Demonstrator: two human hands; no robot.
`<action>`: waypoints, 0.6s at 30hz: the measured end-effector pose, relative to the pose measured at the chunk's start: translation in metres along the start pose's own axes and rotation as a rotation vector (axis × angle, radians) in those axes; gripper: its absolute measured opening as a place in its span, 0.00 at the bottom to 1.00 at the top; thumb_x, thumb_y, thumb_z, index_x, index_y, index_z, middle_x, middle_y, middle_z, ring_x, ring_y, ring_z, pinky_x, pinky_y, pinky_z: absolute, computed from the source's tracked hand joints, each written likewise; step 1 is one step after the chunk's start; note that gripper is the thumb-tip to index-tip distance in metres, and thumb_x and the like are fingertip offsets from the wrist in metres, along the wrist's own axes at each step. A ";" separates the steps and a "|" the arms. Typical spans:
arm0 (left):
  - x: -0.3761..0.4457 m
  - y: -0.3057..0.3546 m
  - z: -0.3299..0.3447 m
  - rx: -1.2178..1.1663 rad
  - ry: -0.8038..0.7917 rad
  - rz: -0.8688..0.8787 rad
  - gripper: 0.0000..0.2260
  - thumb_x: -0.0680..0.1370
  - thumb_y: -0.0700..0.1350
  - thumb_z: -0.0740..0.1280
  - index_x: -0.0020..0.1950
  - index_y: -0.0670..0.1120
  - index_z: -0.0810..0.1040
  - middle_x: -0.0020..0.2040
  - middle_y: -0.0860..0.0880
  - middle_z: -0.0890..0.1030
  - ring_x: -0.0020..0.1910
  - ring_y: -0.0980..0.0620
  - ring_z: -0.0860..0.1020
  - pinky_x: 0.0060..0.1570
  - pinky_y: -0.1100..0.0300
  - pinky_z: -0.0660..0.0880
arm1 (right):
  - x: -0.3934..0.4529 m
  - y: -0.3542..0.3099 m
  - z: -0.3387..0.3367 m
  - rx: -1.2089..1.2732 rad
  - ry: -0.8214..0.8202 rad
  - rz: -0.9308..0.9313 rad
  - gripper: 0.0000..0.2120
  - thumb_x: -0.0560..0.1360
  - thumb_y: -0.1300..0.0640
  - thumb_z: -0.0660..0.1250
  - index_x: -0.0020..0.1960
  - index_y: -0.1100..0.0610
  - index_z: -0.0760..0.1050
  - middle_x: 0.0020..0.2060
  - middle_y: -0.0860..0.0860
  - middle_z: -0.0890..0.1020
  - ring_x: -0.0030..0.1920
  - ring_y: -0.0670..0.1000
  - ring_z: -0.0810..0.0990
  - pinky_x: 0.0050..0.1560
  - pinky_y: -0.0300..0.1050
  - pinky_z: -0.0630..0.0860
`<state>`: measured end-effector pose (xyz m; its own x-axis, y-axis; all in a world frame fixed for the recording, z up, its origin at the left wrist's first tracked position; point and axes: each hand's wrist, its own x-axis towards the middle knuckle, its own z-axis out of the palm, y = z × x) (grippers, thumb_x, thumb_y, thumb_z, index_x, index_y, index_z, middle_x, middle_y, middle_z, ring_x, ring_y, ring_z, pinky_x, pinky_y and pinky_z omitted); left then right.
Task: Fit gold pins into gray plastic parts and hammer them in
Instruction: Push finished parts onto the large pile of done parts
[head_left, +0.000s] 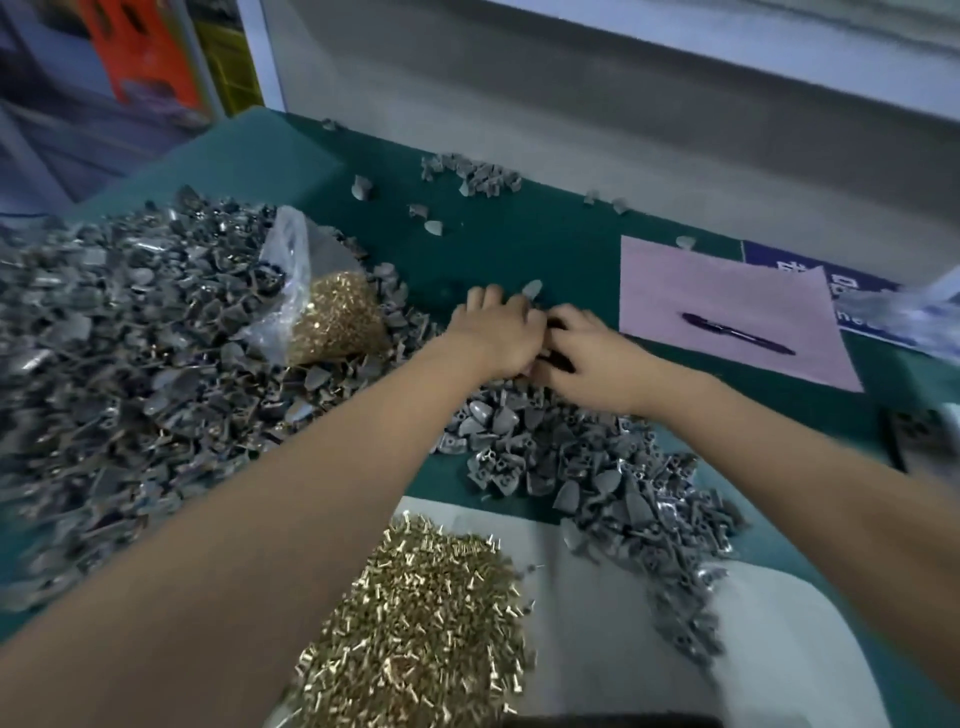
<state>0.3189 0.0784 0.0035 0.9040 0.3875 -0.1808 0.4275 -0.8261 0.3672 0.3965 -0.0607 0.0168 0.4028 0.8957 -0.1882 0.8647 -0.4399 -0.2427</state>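
Two bare hands meet near the middle of the green table (545, 244). The left hand (496, 332) lies knuckles up with its fingers curled down over something dark; the right hand (587, 353) touches it from the side, fingers bent toward the same spot. What they hold is hidden between them, so I cannot tell whether either one is pinching a part or a pin.

A large heap of gray plastic parts (130, 374) covers the table's left side, and a smaller heap (587, 467) lies just under the hands and runs toward the near edge. A clear bag of gold pins (332, 322) rests on the large heap, close to the left hand. A loose pile of gold pins (426, 623) sits on a white sheet (597, 623) at the near edge, between the forearms.

Toward the right edge a pink sheet (727, 291) carries a dark pen (737, 333). A few gray parts (478, 174) are scattered along the far edge.
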 end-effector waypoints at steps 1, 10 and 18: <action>-0.006 0.005 0.001 -0.010 -0.023 0.035 0.20 0.84 0.51 0.48 0.72 0.44 0.67 0.71 0.40 0.66 0.71 0.38 0.60 0.69 0.42 0.60 | -0.012 0.000 0.001 -0.012 0.012 -0.011 0.20 0.82 0.45 0.62 0.68 0.55 0.76 0.71 0.57 0.69 0.68 0.61 0.69 0.72 0.55 0.66; -0.012 -0.009 -0.003 -0.091 0.142 0.115 0.19 0.82 0.47 0.57 0.72 0.47 0.70 0.67 0.41 0.71 0.68 0.38 0.66 0.67 0.44 0.67 | -0.053 0.024 -0.013 0.147 0.207 -0.044 0.20 0.85 0.44 0.55 0.69 0.51 0.77 0.64 0.48 0.76 0.67 0.47 0.71 0.70 0.45 0.66; 0.102 -0.082 -0.053 -0.074 0.246 -0.389 0.30 0.83 0.58 0.53 0.80 0.43 0.53 0.79 0.38 0.53 0.78 0.37 0.51 0.75 0.42 0.55 | 0.032 0.063 0.002 0.252 0.247 0.142 0.29 0.79 0.31 0.51 0.76 0.42 0.66 0.76 0.45 0.66 0.77 0.48 0.61 0.76 0.46 0.59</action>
<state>0.3763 0.2077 0.0030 0.6474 0.7557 -0.0990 0.7263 -0.5724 0.3806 0.4630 -0.0601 -0.0061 0.6005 0.7996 -0.0091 0.7061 -0.5355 -0.4633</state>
